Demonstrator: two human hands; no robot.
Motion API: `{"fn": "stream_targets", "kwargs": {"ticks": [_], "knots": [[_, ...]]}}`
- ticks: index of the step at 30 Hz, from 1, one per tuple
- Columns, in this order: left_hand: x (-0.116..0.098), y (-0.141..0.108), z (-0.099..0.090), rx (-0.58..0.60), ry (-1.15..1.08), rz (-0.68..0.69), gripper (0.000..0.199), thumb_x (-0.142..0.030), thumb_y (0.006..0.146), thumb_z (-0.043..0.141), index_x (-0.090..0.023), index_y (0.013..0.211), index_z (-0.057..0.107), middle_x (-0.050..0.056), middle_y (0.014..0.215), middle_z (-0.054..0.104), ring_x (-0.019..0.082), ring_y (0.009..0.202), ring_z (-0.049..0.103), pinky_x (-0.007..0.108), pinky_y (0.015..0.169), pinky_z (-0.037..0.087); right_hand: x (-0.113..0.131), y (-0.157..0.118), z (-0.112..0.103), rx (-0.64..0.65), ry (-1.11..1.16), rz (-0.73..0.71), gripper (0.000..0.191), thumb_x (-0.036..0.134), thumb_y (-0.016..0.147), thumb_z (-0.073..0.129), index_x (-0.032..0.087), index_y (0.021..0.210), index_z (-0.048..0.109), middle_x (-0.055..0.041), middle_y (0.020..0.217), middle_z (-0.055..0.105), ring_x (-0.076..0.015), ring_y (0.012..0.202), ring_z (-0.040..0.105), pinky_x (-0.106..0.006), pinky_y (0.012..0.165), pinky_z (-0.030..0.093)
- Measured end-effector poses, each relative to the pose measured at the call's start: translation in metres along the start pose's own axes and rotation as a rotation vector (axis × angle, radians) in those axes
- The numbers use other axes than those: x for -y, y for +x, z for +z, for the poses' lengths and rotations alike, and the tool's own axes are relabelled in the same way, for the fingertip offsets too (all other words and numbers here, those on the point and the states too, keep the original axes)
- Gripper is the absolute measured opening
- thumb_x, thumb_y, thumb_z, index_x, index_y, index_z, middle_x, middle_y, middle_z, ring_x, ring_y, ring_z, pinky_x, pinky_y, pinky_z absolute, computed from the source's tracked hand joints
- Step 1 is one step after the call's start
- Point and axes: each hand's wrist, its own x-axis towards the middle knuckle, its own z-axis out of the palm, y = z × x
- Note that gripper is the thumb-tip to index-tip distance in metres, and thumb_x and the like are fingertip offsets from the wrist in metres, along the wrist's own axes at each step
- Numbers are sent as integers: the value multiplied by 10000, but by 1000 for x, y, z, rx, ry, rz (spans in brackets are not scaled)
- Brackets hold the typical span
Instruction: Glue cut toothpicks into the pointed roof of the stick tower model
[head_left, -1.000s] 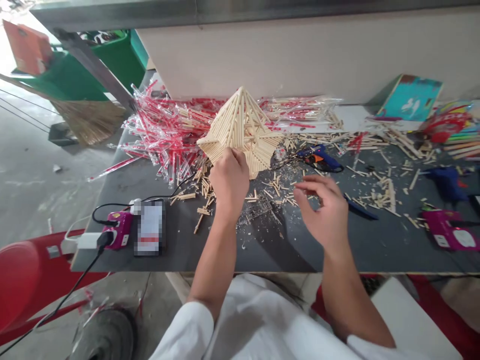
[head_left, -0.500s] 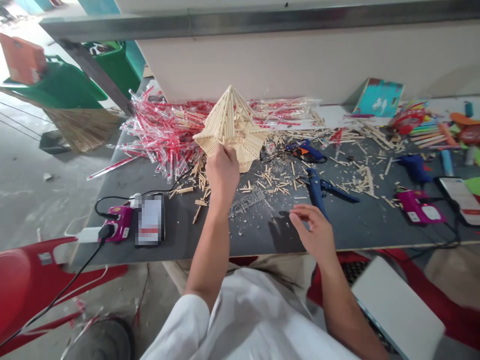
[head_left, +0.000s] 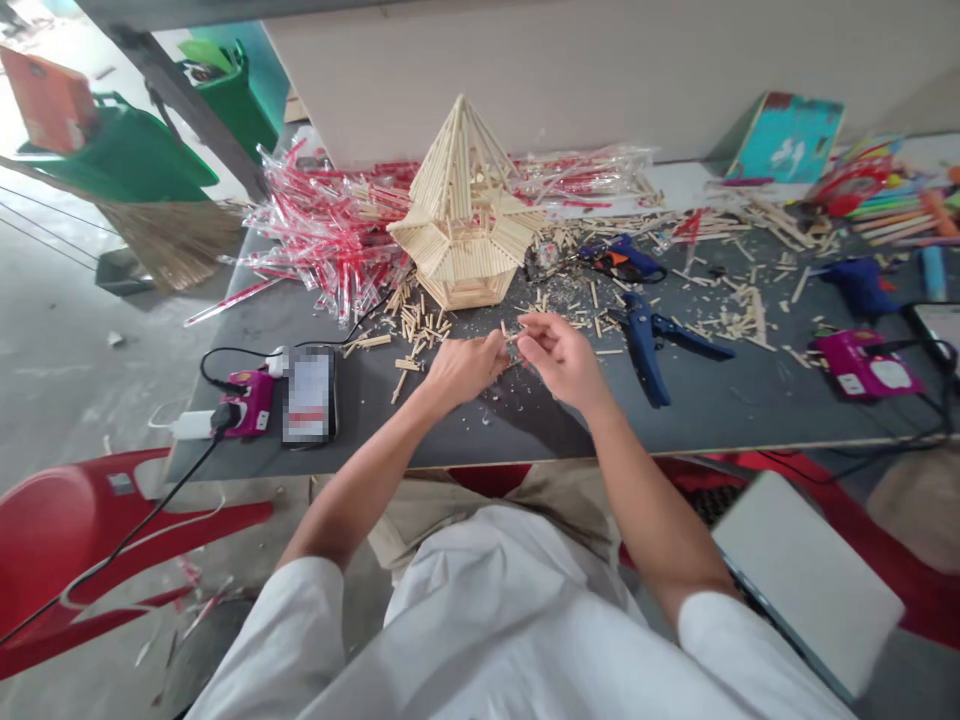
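Observation:
Over the table in front of me, my left hand (head_left: 471,368) is closed, knuckles up, its thumb side toward my right hand. My right hand (head_left: 561,362) has its fingers curled, with thumb and fingertips close together beside the left. Pale slivers show between the two hands, but what either one grips is too small to make out. Just behind them stands a lantern-like model of pale wooden sticks (head_left: 469,255), with a pointed roof and flared panels, upright and touched by neither hand. Short cut sticks (head_left: 424,325) lie around its base.
Red-and-clear plastic wrappers (head_left: 330,235) are heaped at the back left. A blue cutter (head_left: 646,350) and blue glue guns (head_left: 626,258) (head_left: 859,285) lie to the right. On the left are a phone (head_left: 309,395) and a purple power adapter (head_left: 251,400) with cables.
My left hand has let go of the stick model, which now stands on the table, and come back toward me. My right hand has moved left and forward to meet it.

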Motion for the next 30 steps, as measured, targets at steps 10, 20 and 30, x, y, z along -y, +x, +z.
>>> {"fn": "stream_targets", "kwargs": {"ticks": [10,20,30], "knots": [[14,-3,21,15,66,16,398,-391,1090,313,-171,1186,631,150,1022,772,287,868,727,332,721,392,-40,18,22,88,61,45,371,605,907,686,251,887,578,-8,765,692,-164,621,618,-335,581,510],[10,-4,28,20,53,11,407,-394,1084,329,-178,1205,652,149,994,774,301,868,735,349,746,422,-53,16,20,100,63,-5,318,519,949,673,239,864,546,1,754,670,-147,636,618,-320,629,506],[11,-1,37,-39,8,-15,379,-364,1065,323,-212,1134,663,107,980,783,271,841,731,341,727,417,-62,18,21,64,41,-78,379,585,926,678,242,850,537,2,765,654,-146,654,601,-324,646,514]]}}
